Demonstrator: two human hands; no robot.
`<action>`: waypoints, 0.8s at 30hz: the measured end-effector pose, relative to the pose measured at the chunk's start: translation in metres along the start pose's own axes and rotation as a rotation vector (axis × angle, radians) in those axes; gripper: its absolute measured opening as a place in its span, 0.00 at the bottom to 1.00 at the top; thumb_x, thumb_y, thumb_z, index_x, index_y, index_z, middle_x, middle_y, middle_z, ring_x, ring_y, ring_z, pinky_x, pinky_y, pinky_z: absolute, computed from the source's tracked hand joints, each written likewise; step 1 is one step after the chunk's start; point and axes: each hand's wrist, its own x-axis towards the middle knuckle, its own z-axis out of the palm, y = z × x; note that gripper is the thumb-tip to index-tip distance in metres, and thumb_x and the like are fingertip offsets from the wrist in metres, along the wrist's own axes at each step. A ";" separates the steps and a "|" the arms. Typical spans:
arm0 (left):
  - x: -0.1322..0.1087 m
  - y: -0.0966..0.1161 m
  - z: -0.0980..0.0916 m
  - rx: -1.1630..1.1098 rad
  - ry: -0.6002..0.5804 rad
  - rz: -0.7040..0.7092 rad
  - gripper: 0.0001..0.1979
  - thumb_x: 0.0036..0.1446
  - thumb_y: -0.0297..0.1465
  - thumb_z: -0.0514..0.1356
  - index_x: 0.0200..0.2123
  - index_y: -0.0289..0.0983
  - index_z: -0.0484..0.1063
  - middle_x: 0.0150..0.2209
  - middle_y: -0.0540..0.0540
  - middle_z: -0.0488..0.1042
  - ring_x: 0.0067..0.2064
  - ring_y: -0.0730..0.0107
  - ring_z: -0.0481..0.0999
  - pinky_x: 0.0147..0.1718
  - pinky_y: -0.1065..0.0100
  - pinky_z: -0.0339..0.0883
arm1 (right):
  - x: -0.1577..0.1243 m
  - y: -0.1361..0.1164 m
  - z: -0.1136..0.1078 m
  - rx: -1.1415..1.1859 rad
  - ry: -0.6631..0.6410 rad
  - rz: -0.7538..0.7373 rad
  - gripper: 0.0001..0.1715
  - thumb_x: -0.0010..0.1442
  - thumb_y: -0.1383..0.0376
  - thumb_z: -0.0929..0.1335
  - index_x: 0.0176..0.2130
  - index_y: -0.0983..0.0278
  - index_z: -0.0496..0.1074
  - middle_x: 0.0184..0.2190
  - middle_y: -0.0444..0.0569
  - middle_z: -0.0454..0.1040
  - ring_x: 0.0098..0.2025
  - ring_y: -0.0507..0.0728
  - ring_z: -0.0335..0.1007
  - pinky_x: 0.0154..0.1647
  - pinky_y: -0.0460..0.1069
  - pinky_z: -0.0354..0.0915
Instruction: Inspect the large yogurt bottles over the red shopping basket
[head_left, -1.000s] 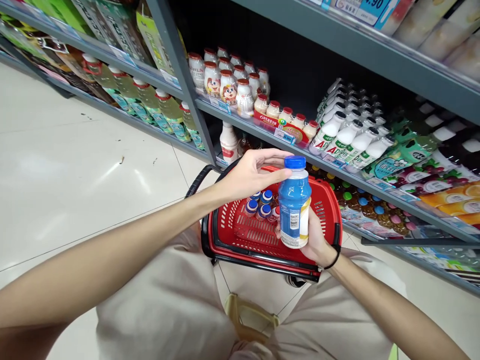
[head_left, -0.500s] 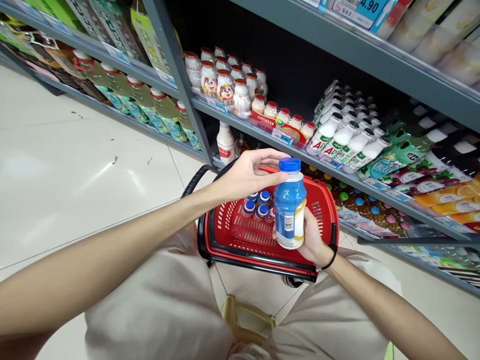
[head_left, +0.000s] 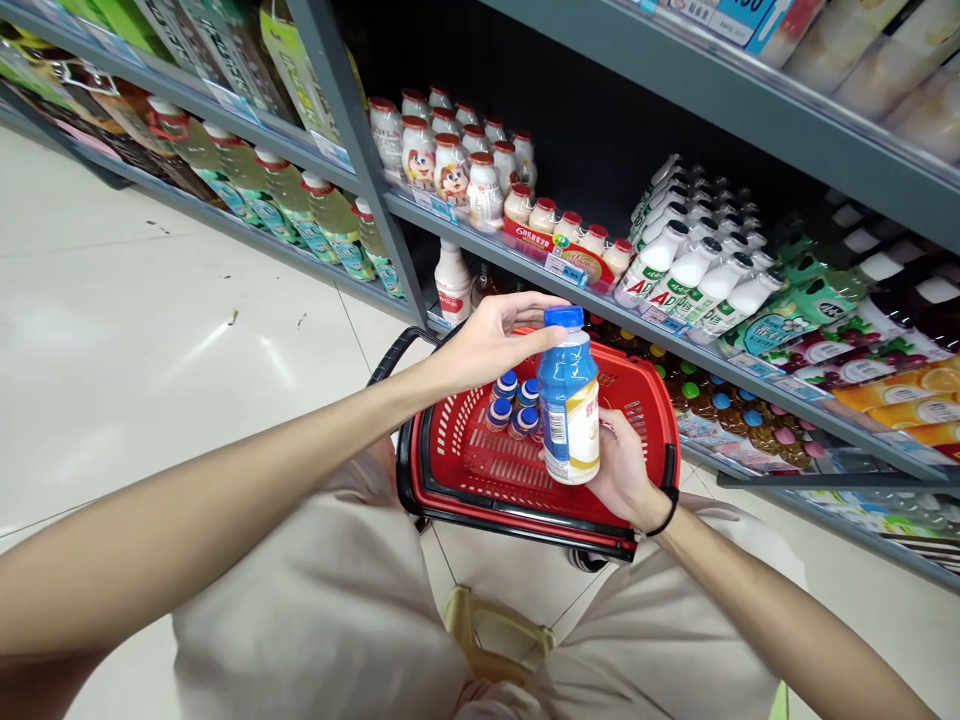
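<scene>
A red shopping basket sits beneath both hands, with small blue-capped bottles inside; the right hand grips a plastic bottle above the basket; the left hand is open beside its neck; the bottle is blue-sleeved, with a cream label and blue cap.

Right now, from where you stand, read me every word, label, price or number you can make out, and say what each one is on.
"AD": on the white bottles on the shelf.
The blue price tag on the upper shelf edge: digits cut off by the picture's edge.
The blue-capped bottle in hand: label too small to read.
Other shelf tags: too small to read.
</scene>
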 end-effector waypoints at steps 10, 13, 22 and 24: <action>0.001 -0.004 0.000 -0.008 -0.001 -0.027 0.27 0.60 0.41 0.70 0.57 0.31 0.77 0.55 0.35 0.80 0.57 0.54 0.80 0.58 0.54 0.73 | -0.001 0.000 -0.004 -0.008 -0.040 0.047 0.24 0.66 0.54 0.62 0.45 0.67 0.79 0.38 0.56 0.83 0.43 0.67 0.82 0.48 0.65 0.78; 0.001 -0.005 0.000 -0.008 0.004 -0.030 0.27 0.59 0.42 0.71 0.57 0.31 0.77 0.55 0.35 0.81 0.57 0.54 0.80 0.58 0.54 0.73 | -0.001 -0.001 -0.004 -0.008 -0.058 0.055 0.24 0.67 0.54 0.62 0.45 0.67 0.79 0.38 0.55 0.83 0.42 0.66 0.82 0.48 0.66 0.78; 0.001 -0.003 0.000 0.014 0.012 -0.007 0.28 0.58 0.44 0.71 0.55 0.31 0.79 0.55 0.35 0.81 0.56 0.54 0.80 0.59 0.54 0.72 | -0.002 -0.003 -0.002 -0.028 -0.037 0.073 0.25 0.67 0.56 0.61 0.51 0.66 0.77 0.37 0.54 0.83 0.41 0.65 0.81 0.45 0.64 0.80; 0.001 -0.002 0.001 0.019 0.013 -0.004 0.28 0.58 0.44 0.71 0.55 0.31 0.79 0.55 0.35 0.80 0.57 0.54 0.80 0.60 0.54 0.72 | -0.002 -0.003 -0.002 -0.037 -0.050 0.065 0.25 0.67 0.55 0.61 0.51 0.66 0.77 0.37 0.54 0.83 0.41 0.65 0.81 0.43 0.62 0.80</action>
